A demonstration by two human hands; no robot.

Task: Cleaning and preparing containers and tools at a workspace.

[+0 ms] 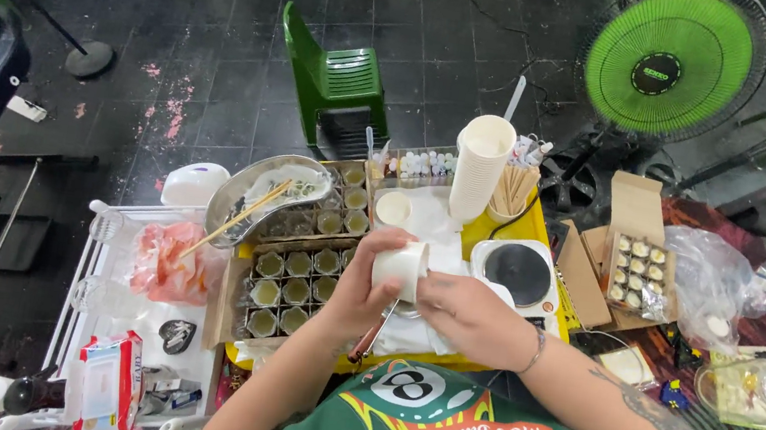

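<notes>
**Paper cup held in both hands over the yellow tray**

Take the hot plate (517, 272) as your landmark. Far to its left, on the white wire rack (83, 303), stands a small red-and-white carton (107, 386), upright and rectangular, with a pink plastic bag (167, 263) behind it. Nearer the plate, a cardboard tray of small glass jars (294, 277) holds pale filling, and a steel bowl with chopsticks (268, 191) rests above it.

Just left of the plate, your left hand (354, 293) wraps the white paper cup (401, 270), grip closed round its side. Your right hand (469, 315) meets the cup from the other side, fingers at its lower edge; whether that grip clamps the cup or only touches it, you cannot tell. The cup is tipped on its side above the yellow tray (506, 230).

Judge the cup as light and thin-walled: it will dent if squeezed, so hold it round the middle with soft pressure, or near the stiffer rolled rim.

Behind the plate rises a tall stack of white cups (480, 164). To its right sits an open brown carton of small tins (635, 270), flap up, then a clear plastic bag (715, 282).
</notes>
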